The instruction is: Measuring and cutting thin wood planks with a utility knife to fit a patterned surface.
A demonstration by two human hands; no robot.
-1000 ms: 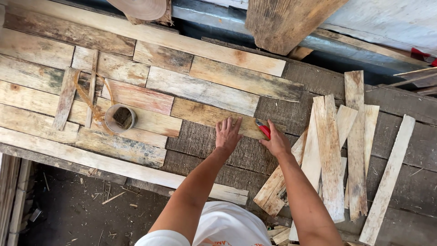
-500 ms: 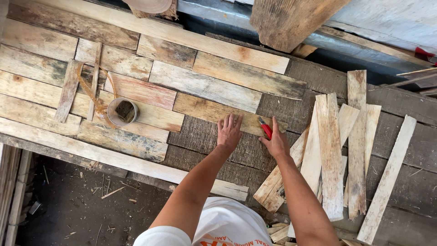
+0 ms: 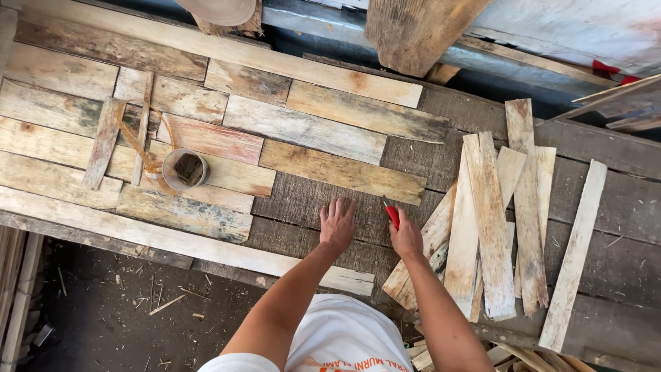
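Note:
My left hand (image 3: 337,224) lies flat, fingers spread, on the dark backing board (image 3: 303,207) just below a brown plank (image 3: 341,172). Beside it, my right hand (image 3: 406,238) grips a red pencil-like marker (image 3: 391,215), its tip pointing up at the plank's lower right end. The plank belongs to a patchwork of weathered wooden slats (image 3: 206,138) laid edge to edge across the left of the bench.
A small round tin (image 3: 184,169) and a strip of wood shaving sit on the slats at left. A loose pile of pale slats (image 3: 496,220) lies right of my right hand. A thick beam (image 3: 413,31) leans at the top. Dirt floor with wood chips shows at lower left.
Both hands have shifted slightly down the board from the plank's edge, with the view drifting a little. The red marker stays in my right hand.

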